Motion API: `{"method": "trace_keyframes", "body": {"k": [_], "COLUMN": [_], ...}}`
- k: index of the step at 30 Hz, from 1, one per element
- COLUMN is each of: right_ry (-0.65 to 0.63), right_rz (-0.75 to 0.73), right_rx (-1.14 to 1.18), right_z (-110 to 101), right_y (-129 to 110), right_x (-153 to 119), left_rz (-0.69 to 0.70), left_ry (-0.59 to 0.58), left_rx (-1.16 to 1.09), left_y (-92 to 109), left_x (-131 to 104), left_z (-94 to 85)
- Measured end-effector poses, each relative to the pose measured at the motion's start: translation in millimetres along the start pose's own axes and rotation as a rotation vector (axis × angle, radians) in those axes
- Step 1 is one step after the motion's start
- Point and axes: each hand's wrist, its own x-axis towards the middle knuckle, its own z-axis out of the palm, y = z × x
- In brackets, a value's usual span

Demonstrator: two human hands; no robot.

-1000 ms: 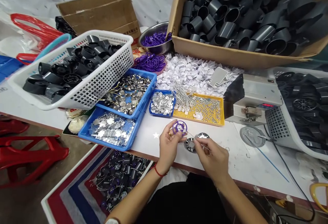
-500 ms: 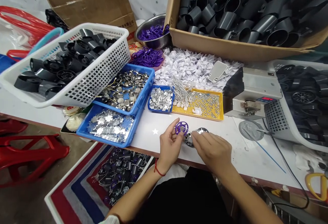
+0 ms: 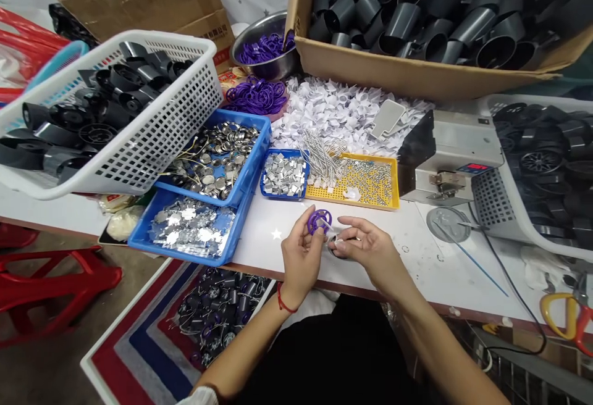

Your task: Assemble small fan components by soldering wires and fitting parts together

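Note:
My left hand (image 3: 303, 249) pinches a purple spoked plastic ring (image 3: 319, 221) between thumb and fingers, just above the white table. A thin pale strip (image 3: 330, 227) shows at the ring's right side, reaching toward the other hand. Close on the right, my right hand (image 3: 370, 250) has its thumb and index finger closed, the other fingers loosely bent. What they grip is too small to make out. Partly hidden under those fingertips is a small dark round part (image 3: 334, 246).
Beyond the hands stand a small blue tray of metal pieces (image 3: 306, 192) and a yellow tray (image 3: 370, 203) with cords and small parts. Stacked blue trays (image 3: 139, 232) and a white basket (image 3: 162, 108) lie left. At right are a metal machine (image 3: 456, 146) and scissors (image 3: 558, 325).
My right hand has shifted slightly left and turned, its fingers more spread. A shiny disc beneath it no longer shows. The purple ring is tilted, and the camera view has moved a little.

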Motion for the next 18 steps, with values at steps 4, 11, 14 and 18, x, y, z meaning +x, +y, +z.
{"method": "trace_keyframes", "body": {"k": [4,11,14,18], "right_ry": [0.118,0.105,0.026,-0.242], "right_rz": [-0.044,-0.227,-0.486,-0.726], "right_rx": [0.010,-0.109,-0.575,-1.021], "right_z": [6,6,-19,-53], "right_y": [9,10,-14,-47], "right_x": [7,0,-7,6], "left_rz": [0.094,0.071,-0.068,-0.221], "left_ry": [-0.058,-0.145,-0.203,-0.522], "left_rx": [0.079,-0.066,-0.112,-0.114], "left_y": [-1,6,21,48], "left_x": [-11,-12,-1,19], "left_z": [4.1,3.6,-4.5,-12.0]}}
